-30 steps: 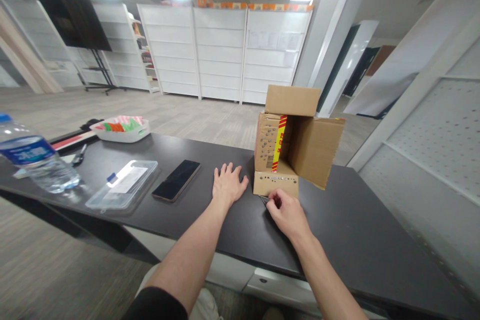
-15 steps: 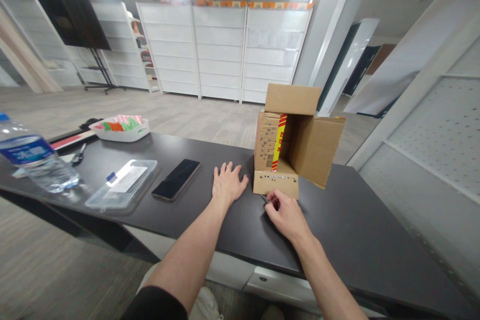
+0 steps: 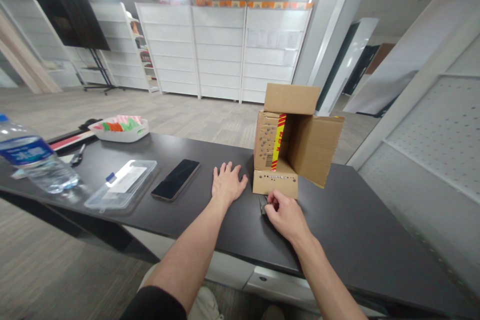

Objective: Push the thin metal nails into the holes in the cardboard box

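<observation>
- Head view: right hand (image 3: 285,216) pinches a small dark tool (image 3: 262,203) just in front of the open cardboard box (image 3: 290,147).
- Left hand (image 3: 226,183) lies flat and empty beside the box; lifting the tool cleanly looks like the next bit.

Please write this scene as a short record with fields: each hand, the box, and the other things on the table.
left hand: flat on the black table, fingers spread, holding nothing
right hand: pinching a small dark object on the table, in front of the box
cardboard box: on its side, flaps open toward the person
phone: face up, left of the left hand
clear tray: left of the phone
water bottle: far left
</observation>
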Demonstrator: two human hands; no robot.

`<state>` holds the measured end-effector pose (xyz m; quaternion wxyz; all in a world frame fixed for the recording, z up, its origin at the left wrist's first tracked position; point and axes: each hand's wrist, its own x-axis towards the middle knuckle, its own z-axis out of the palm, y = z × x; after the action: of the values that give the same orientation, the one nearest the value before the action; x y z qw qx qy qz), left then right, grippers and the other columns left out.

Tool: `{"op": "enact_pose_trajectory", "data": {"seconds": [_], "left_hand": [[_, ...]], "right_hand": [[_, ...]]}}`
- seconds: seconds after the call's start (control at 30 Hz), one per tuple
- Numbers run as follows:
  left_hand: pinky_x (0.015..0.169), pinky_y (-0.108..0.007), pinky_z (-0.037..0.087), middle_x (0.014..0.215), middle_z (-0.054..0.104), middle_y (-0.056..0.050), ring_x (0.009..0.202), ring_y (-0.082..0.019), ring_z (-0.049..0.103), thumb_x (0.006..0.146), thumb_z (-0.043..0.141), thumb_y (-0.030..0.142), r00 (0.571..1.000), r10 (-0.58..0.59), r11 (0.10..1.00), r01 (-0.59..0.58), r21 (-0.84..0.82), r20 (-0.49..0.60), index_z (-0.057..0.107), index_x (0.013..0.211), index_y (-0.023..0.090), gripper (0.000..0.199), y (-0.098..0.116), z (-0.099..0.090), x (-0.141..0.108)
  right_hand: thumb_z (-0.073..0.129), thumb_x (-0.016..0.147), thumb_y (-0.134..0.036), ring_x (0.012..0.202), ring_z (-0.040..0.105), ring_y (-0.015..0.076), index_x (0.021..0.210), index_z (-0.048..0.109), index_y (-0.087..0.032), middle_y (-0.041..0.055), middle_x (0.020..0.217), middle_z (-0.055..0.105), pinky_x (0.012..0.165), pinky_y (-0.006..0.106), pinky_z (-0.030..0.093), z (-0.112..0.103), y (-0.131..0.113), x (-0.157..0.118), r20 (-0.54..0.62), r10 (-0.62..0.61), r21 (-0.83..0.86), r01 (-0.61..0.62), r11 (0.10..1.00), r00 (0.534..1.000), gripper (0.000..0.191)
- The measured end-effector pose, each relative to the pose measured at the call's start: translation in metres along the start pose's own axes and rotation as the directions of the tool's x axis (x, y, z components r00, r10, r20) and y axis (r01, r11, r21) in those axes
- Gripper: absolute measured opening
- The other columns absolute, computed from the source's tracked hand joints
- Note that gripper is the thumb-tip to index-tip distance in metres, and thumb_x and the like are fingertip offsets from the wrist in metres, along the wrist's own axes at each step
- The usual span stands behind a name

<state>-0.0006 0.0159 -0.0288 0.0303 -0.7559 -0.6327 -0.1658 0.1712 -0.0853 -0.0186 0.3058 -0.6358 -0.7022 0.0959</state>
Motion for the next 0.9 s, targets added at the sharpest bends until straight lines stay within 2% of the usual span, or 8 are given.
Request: {"op": "enact_pose_trajectory", "data": {"seconds": [0.47, 0.7, 0.9], "left_hand": [[0.109, -0.050, 0.019, 0.141, 0.044, -0.007, 0.132, -0.029, 0.032, 0.087, 0.036, 0.050, 1.000, 0.003, 1.000, -0.003, -0.010, 0.007, 0.052, 0.129, 0.028, 0.051, 0.001, -0.003, 0.000], [0.110, -0.049, 0.018, 0.142, 0.042, -0.007, 0.133, -0.028, 0.031, 0.087, 0.036, 0.050, 1.000, 0.002, 1.000, -0.002, -0.006, 0.017, 0.050, 0.131, 0.028, 0.051, 0.001, -0.003, 0.000], [0.109, -0.050, 0.020, 0.141, 0.044, -0.008, 0.132, -0.029, 0.033, 0.087, 0.036, 0.050, 1.000, 0.011, 1.000, -0.011, -0.007, -0.006, 0.052, 0.130, 0.027, 0.051, 0.000, 0.000, 0.000]], "right_hand": [[0.049, 0.073, -0.014, 0.063, 0.050, 0.0136, 0.083, 0.057, -0.020, -0.0026, 0.066, 0.057, 0.063, 0.024, 0.035, -0.006, -0.011, -0.004, 0.097, -0.187, 0.126, 0.175, 0.977, 0.978, 0.014], [0.059, 0.079, -0.020, 0.077, 0.054, 0.0149, 0.103, 0.062, -0.023, -0.0003, 0.083, 0.059, 0.073, 0.027, 0.038, -0.009, -0.018, -0.004, 0.167, -0.301, 0.085, 0.291, 0.953, 0.939, 0.024], [0.056, 0.084, -0.020, 0.077, 0.054, 0.0151, 0.086, 0.062, -0.021, 0.0008, 0.082, 0.058, 0.074, 0.028, 0.039, -0.005, -0.017, -0.004, 0.154, -0.298, 0.063, 0.291, 0.955, 0.942, 0.007]]}}
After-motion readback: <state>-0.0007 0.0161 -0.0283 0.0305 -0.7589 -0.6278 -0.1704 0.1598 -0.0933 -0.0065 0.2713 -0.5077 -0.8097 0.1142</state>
